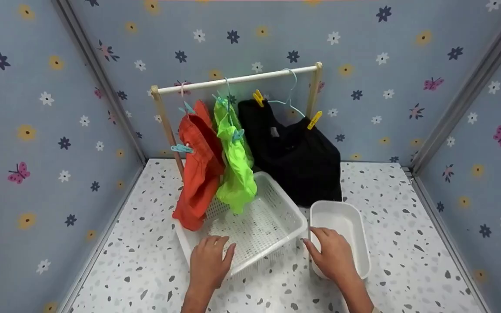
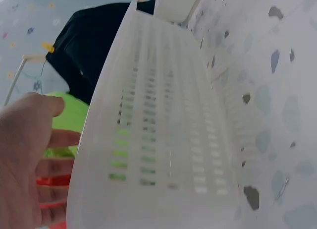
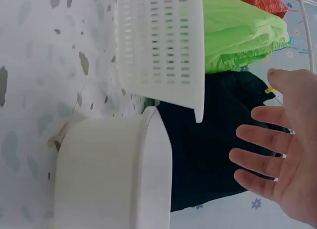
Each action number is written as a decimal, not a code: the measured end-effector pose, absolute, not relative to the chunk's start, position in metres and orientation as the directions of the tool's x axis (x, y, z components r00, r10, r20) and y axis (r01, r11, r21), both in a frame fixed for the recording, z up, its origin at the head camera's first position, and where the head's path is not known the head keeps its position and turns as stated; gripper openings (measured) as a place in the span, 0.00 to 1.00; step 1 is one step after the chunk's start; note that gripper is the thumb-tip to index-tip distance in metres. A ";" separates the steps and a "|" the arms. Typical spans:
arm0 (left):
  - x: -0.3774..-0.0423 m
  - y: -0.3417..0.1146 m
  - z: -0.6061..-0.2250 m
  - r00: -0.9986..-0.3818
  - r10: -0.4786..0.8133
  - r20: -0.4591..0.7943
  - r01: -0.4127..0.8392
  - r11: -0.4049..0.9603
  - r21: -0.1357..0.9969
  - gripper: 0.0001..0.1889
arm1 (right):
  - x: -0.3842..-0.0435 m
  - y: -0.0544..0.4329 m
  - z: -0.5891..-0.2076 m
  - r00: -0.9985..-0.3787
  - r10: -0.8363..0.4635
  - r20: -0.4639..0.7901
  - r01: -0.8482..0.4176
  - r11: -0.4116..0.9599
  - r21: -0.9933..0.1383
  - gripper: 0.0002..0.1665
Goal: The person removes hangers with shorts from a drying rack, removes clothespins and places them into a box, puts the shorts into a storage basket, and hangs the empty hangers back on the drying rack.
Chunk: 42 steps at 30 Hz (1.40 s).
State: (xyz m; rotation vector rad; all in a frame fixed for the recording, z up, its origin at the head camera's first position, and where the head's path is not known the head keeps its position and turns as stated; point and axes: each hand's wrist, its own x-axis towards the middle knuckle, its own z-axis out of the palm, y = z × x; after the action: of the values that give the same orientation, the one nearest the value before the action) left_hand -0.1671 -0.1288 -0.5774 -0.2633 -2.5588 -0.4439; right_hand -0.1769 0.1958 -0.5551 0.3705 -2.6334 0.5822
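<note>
My left hand [image 1: 209,261] hovers over the front left of the white perforated basket [image 1: 294,219], its fingers loosely extended and holding nothing. In the left wrist view its fingertips pass behind the basket's rim, and I cannot tell whether they touch it. Above the smaller white bin [image 1: 365,256] is my right hand [image 1: 333,254], empty, with fingers spread. Three garments hang on a rack [image 1: 250,78]: an orange garment [image 1: 198,161] and a bright green garment [image 1: 235,161] with blue clothespins [image 1: 182,148], and a black top [image 1: 307,161] with yellow clothespins [image 1: 315,120].
The orange and green garments overhang the basket's back left part. Flower-patterned walls [image 1: 385,87] enclose the speckled tabletop [image 1: 124,261] at the back and both sides. The bin stands just right of the basket, in front of the black top.
</note>
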 end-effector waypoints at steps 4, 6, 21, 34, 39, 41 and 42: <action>-0.167 -0.155 -0.570 -0.763 0.080 0.642 0.337 0.896 0.288 0.09 | -0.179 0.184 -0.550 -0.804 -0.214 0.555 -0.445 0.836 -0.321 0.14; -0.170 -0.171 -0.562 -0.716 0.074 0.695 0.368 0.885 0.285 0.12 | -0.181 0.178 -0.545 -0.768 -0.241 0.593 -0.493 0.814 -0.308 0.11; -0.258 -0.268 -0.496 -0.722 -0.366 0.588 0.288 0.613 0.736 0.16 | -0.205 0.086 -0.473 -0.585 -0.501 0.638 -0.729 0.669 -0.143 0.09; -0.347 -0.267 -0.457 -0.898 -0.204 0.389 0.253 0.484 0.838 0.25 | -0.219 0.017 -0.427 -0.599 -0.508 0.619 -0.717 0.684 -0.132 0.11; -0.369 -0.264 -0.448 -0.936 -0.106 0.336 0.262 0.428 0.865 0.33 | -0.232 -0.007 -0.415 -0.726 -0.436 0.532 -0.643 0.704 -0.301 0.15; -0.375 -0.264 -0.449 -0.939 -0.094 0.330 0.269 0.398 0.877 0.34 | -0.238 -0.016 -0.415 -0.770 -0.412 0.487 -0.607 0.709 -0.360 0.19; -0.377 -0.264 -0.450 -0.940 -0.095 0.328 0.268 0.388 0.882 0.33 | -0.241 -0.020 -0.415 -0.793 -0.401 0.459 -0.584 0.715 -0.384 0.21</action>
State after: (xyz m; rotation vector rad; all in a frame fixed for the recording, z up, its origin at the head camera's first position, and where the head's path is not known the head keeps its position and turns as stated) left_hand -0.3773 -0.2643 -0.4497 -0.1517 -2.3270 -1.5684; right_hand -0.2410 -0.0201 -0.4152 0.7679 -2.5788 0.7455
